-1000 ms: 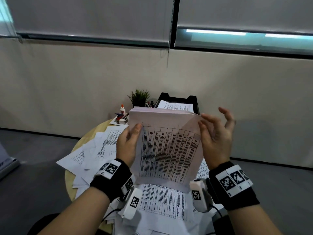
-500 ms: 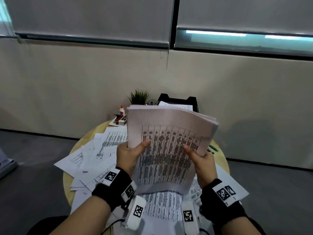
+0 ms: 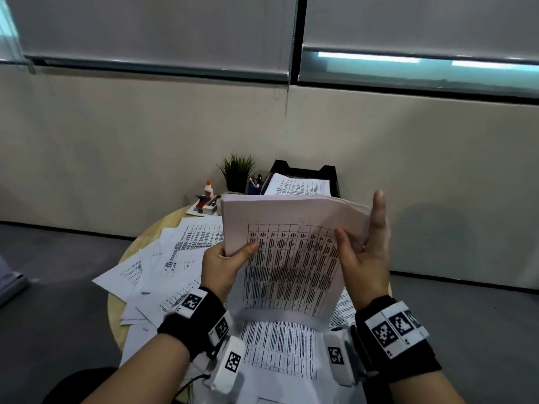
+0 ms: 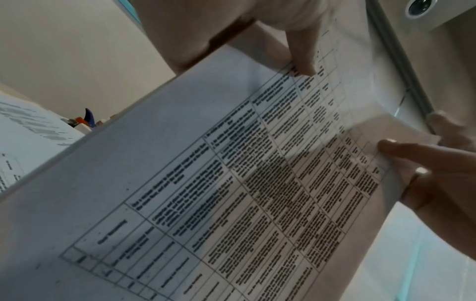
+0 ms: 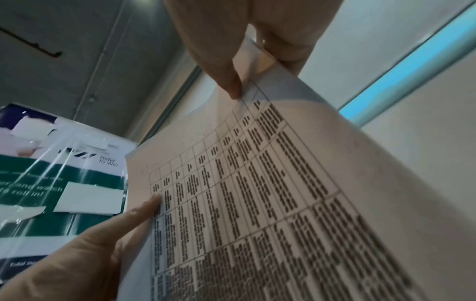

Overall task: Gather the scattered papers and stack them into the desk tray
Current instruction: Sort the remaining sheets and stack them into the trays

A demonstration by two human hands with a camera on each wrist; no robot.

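Observation:
I hold a thick stack of printed papers (image 3: 291, 258) upright over the table, table-grid page facing me. My left hand (image 3: 221, 266) grips its left edge, thumb on the front. My right hand (image 3: 364, 252) pinches the right edge, thumb on the front and fingers straight up behind it. The right wrist view shows that thumb (image 5: 226, 79) pressing the sheet's corner. The black desk tray (image 3: 332, 173) stands at the table's far side with sheets (image 3: 300, 185) lying in it. Scattered papers (image 3: 175, 258) cover the table's left and near parts.
The round wooden table (image 3: 112, 310) stands against a beige wall. A small plant (image 3: 237, 170), a pen cup (image 3: 255, 183), a glue bottle (image 3: 208, 188) and a stapler (image 3: 210, 202) sit left of the tray. Grey floor surrounds the table.
My right hand closed on the stack's lower right edge, then slid up that edge with its fingers straightened upward. The stack's top tipped slightly away; the left hand kept its grip.

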